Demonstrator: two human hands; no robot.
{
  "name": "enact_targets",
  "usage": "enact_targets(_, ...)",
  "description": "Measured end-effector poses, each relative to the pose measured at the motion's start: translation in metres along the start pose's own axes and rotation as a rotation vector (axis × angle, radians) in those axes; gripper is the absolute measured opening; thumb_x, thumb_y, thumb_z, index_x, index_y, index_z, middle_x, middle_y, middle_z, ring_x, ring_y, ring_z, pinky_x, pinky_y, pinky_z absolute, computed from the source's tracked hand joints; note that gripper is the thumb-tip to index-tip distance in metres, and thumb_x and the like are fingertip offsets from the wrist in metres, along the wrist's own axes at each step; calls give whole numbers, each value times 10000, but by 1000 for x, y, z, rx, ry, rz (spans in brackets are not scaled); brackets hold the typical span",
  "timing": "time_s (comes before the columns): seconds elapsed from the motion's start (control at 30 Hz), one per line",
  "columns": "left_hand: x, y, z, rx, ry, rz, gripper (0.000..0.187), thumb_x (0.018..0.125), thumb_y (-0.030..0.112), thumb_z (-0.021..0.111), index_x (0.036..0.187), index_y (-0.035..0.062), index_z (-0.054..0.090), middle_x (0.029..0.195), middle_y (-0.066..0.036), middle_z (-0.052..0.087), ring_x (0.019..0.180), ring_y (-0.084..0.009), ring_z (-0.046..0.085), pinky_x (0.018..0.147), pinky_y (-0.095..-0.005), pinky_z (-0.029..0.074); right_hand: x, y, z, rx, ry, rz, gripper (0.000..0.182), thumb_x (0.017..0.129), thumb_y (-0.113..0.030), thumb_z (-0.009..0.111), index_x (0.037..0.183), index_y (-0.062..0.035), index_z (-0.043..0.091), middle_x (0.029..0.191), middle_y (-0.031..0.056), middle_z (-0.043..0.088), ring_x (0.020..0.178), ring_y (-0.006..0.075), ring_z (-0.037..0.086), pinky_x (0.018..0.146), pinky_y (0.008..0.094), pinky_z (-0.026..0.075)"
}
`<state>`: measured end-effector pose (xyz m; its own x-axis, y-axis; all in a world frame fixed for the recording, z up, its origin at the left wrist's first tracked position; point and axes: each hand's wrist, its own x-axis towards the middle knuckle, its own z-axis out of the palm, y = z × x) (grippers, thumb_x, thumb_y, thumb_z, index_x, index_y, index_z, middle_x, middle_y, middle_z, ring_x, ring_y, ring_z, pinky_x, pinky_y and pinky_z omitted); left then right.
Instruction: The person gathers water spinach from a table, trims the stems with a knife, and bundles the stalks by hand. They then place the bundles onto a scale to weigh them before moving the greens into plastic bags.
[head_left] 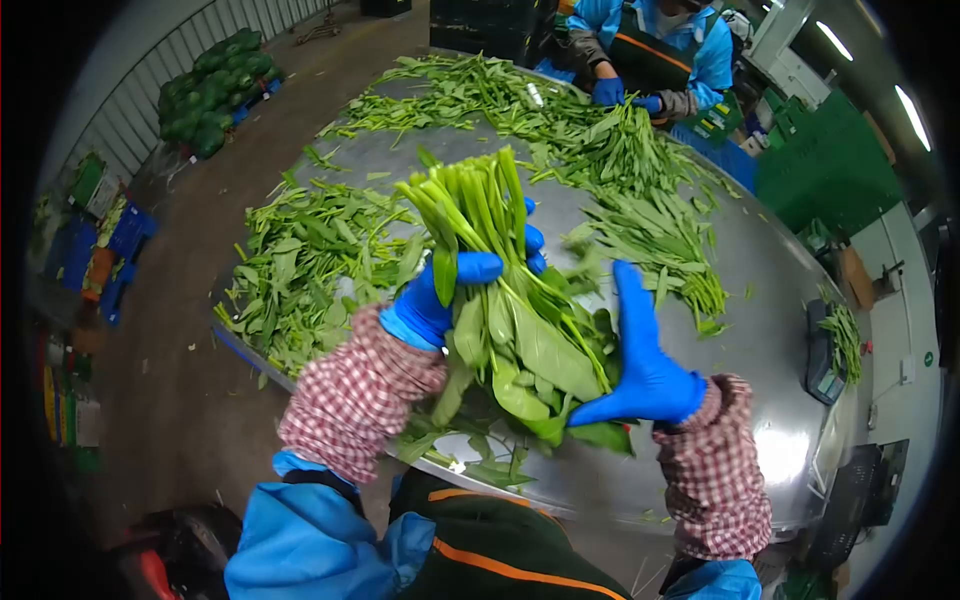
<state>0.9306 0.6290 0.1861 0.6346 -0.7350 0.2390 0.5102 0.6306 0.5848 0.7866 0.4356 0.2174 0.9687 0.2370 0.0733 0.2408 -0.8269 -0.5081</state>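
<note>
A bunch of water spinach is held up over the metal table, cut stems at the top and broad leaves hanging down toward me. My left hand, in a blue glove, wraps round its stems, with fingertips showing on the far side. Beside the leaves on the right, my right hand, also gloved in blue, is spread with thumb and fingers wide apart. Its thumb is right at the lower leaves. A loose pile of water spinach lies to the left of the bunch.
More greens cover the far and right parts of the metal table. Across it, a co-worker's gloved hands are at the greens. A scale with stems on it stands at the right edge. Filled green sacks sit on the floor.
</note>
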Motion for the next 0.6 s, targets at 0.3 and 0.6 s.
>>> enact_targets(0.3,29,-33,31,13,-113,84,781,660,214,659,1304,35,256,1203,-146,451,1090,-281,458,957,-397,339,5,-1,44,895,388,302,805,633,-171,744,1273,-22,280,1173,152,465,1096,298,437,928,398,348)
enact_targets(0.6,-25,-82,13,-155,223,-364,578,732,155,661,1222,9,392,1144,-114,515,1009,-212,527,879,-329,424,-4,7,54,-163,395,151,937,631,-323,706,1300,51,165,1212,200,406,1128,354,382,983,541,122)
